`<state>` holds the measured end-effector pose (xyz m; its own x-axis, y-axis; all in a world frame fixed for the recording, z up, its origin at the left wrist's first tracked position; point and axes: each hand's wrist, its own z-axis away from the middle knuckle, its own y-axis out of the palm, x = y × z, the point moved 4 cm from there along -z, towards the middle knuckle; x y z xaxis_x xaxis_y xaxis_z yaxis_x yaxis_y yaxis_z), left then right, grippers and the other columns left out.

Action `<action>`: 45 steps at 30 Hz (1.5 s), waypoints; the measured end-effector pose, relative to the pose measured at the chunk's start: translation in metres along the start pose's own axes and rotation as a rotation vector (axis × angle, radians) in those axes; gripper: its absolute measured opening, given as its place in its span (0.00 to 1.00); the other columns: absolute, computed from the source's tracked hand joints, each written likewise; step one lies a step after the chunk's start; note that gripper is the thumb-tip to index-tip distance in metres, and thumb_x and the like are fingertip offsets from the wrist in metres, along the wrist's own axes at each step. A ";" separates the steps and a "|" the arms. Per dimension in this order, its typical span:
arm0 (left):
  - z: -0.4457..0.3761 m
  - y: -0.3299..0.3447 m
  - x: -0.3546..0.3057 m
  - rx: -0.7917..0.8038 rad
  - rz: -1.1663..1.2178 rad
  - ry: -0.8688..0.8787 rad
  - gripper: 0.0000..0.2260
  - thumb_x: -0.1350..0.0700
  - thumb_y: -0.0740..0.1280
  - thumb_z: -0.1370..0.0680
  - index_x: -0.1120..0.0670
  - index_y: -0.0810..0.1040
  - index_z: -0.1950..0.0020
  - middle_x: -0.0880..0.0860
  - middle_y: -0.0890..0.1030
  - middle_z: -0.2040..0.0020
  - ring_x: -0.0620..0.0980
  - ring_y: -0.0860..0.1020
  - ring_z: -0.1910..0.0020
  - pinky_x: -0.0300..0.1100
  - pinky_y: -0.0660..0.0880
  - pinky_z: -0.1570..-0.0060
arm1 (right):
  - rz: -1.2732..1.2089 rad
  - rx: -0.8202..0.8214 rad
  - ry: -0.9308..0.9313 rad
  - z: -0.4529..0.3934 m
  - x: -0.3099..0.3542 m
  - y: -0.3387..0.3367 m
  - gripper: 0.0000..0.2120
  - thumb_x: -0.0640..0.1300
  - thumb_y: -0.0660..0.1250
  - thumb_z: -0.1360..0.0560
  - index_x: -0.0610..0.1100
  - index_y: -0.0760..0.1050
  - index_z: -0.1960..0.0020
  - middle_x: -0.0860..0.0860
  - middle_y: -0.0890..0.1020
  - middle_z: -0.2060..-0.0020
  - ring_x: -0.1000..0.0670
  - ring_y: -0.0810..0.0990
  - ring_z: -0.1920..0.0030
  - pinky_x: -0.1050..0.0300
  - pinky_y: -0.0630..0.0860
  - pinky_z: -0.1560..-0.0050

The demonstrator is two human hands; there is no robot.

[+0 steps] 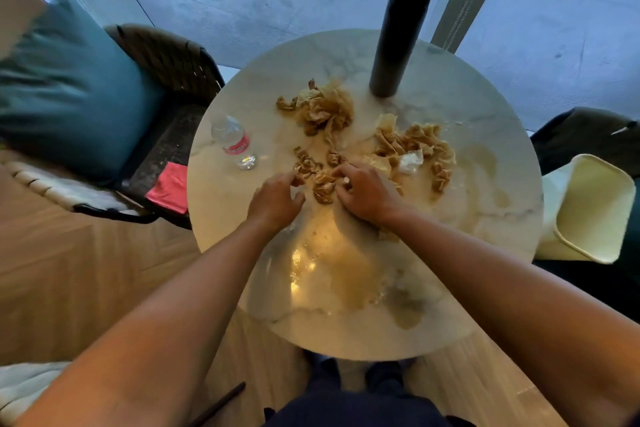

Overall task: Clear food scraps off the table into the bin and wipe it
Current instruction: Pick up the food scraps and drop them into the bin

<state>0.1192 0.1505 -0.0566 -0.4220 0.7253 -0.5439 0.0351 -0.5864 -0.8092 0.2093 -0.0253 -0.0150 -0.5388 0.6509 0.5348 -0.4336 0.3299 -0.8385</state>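
Brown crumpled food scraps lie on a round white marble table [485,218] in three heaps: one at the back [322,107], one to the right [419,149] with a white wad [410,161], and a small one in the middle [322,180]. My left hand [277,201] and my right hand [367,191] sit on either side of the middle heap, fingers curled onto its pieces. A pale yellow bin [588,208] stands off the table's right edge, tilted, mouth toward me. A red cloth [169,187] lies on the chair seat at left.
A tall dark flask [398,35] stands at the back of the table. A small clear water bottle with a red label [235,142] lies at the left. A wicker chair [166,59] with a teal cushion [65,90] is left; a dark chair [581,135] is right. Brownish smears mark the near tabletop.
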 end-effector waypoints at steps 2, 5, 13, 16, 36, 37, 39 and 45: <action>-0.009 -0.002 0.007 -0.001 0.002 -0.003 0.12 0.52 0.68 0.23 0.49 0.79 0.40 0.50 0.80 0.42 0.54 0.79 0.43 0.54 0.77 0.42 | 0.026 0.037 -0.004 -0.012 0.006 0.008 0.14 0.44 0.68 0.24 0.45 0.79 0.39 0.47 0.81 0.46 0.46 0.80 0.49 0.48 0.80 0.47; -0.021 -0.004 0.015 -0.001 -0.003 -0.002 0.13 0.52 0.68 0.23 0.48 0.78 0.39 0.50 0.78 0.40 0.54 0.78 0.43 0.54 0.77 0.42 | 0.092 0.076 -0.014 -0.025 0.014 0.018 0.20 0.43 0.67 0.25 0.44 0.76 0.33 0.45 0.80 0.39 0.43 0.79 0.42 0.47 0.78 0.41; -0.051 -0.003 0.010 0.031 -0.051 0.078 0.26 0.55 0.66 0.21 0.48 0.65 0.23 0.50 0.65 0.22 0.55 0.69 0.27 0.55 0.70 0.31 | 0.191 0.182 0.023 -0.035 0.012 0.042 0.30 0.46 0.67 0.23 0.45 0.65 0.23 0.45 0.77 0.34 0.43 0.76 0.36 0.48 0.73 0.35; -0.059 0.004 0.004 0.149 -0.202 0.102 0.31 0.54 0.64 0.20 0.45 0.56 0.19 0.49 0.56 0.18 0.58 0.64 0.25 0.56 0.66 0.29 | 0.220 0.192 0.021 -0.032 0.009 0.046 0.25 0.49 0.68 0.24 0.44 0.70 0.28 0.45 0.79 0.41 0.42 0.77 0.41 0.47 0.74 0.41; -0.046 -0.013 -0.005 0.015 -0.173 0.197 0.11 0.54 0.67 0.20 0.54 0.80 0.38 0.56 0.76 0.46 0.58 0.78 0.48 0.51 0.78 0.47 | -0.168 -0.082 0.055 -0.004 -0.002 0.001 0.15 0.46 0.74 0.25 0.43 0.79 0.40 0.46 0.76 0.46 0.48 0.76 0.48 0.57 0.77 0.46; -0.045 -0.015 -0.008 0.011 -0.134 0.184 0.11 0.54 0.67 0.20 0.54 0.80 0.38 0.56 0.76 0.46 0.57 0.78 0.50 0.51 0.79 0.48 | -0.175 -0.092 0.063 -0.001 -0.004 -0.004 0.15 0.45 0.74 0.25 0.42 0.80 0.40 0.47 0.75 0.47 0.49 0.75 0.49 0.63 0.75 0.47; -0.040 -0.020 -0.015 0.000 -0.085 0.173 0.11 0.55 0.68 0.20 0.54 0.80 0.38 0.56 0.75 0.47 0.57 0.79 0.53 0.50 0.79 0.49 | -0.160 -0.113 0.072 0.007 -0.009 -0.014 0.14 0.44 0.74 0.25 0.43 0.80 0.41 0.48 0.74 0.49 0.50 0.73 0.50 0.67 0.71 0.49; -0.024 -0.029 -0.050 -0.030 0.011 0.228 0.12 0.55 0.69 0.20 0.54 0.81 0.38 0.56 0.77 0.48 0.56 0.80 0.52 0.50 0.80 0.47 | -0.129 -0.165 0.061 0.037 -0.030 -0.043 0.14 0.42 0.74 0.25 0.42 0.82 0.41 0.46 0.78 0.47 0.51 0.74 0.49 0.63 0.71 0.49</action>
<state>0.1614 0.1397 -0.0114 -0.2058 0.7835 -0.5864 0.0669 -0.5865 -0.8072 0.2173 -0.0839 0.0088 -0.4397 0.6348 0.6354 -0.3690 0.5173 -0.7722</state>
